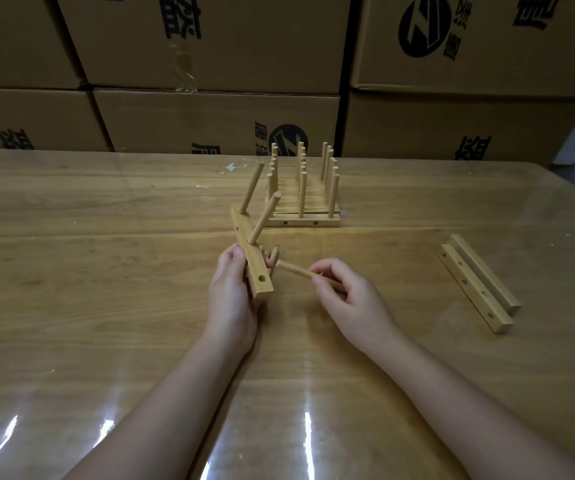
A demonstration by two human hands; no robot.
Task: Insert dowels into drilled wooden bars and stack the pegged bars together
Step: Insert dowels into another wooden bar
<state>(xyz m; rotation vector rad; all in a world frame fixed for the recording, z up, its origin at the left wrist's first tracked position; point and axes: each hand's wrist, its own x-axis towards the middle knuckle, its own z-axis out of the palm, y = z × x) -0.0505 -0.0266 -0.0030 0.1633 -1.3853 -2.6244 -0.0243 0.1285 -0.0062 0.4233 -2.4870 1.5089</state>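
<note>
Holding the drilled wooden bar point(256, 271) tilted above the table point(106, 271), the left hand point(232, 289) grips it from the left side, thumb on the near face and fingers curled round the far edge.

Bar: runs away from the viewer, near end lowest. Two dowels are seated in it: a far dowel point(252, 187) near the far end and a middle dowel point(266, 218) near the centre, both leaning to the right. One empty hole point(262, 278) is open near the near end.

Right hand point(351, 296): pinches a loose dowel point(294, 270) between thumb and fingertips, the other fingers curled loosely. This dowel lies nearly level, its free end pointing left toward the bar, close beside the left fingers. It is not in the hole.

A short wooden stub point(274, 253) shows by the left fingertips; cannot tell whether it is held or seated in anything.

Behind the hands, a stack of pegged bars point(303, 221) sits on the table, its dowels upright in three rows.

To the right, well apart, two spare bars point(474, 282) lie side by side and touching; the nearer one shows a row of holes on top.

The table has a glossy clear covering. Cardboard boxes point(209, 46) with black printing stand stacked along the far edge.
</note>
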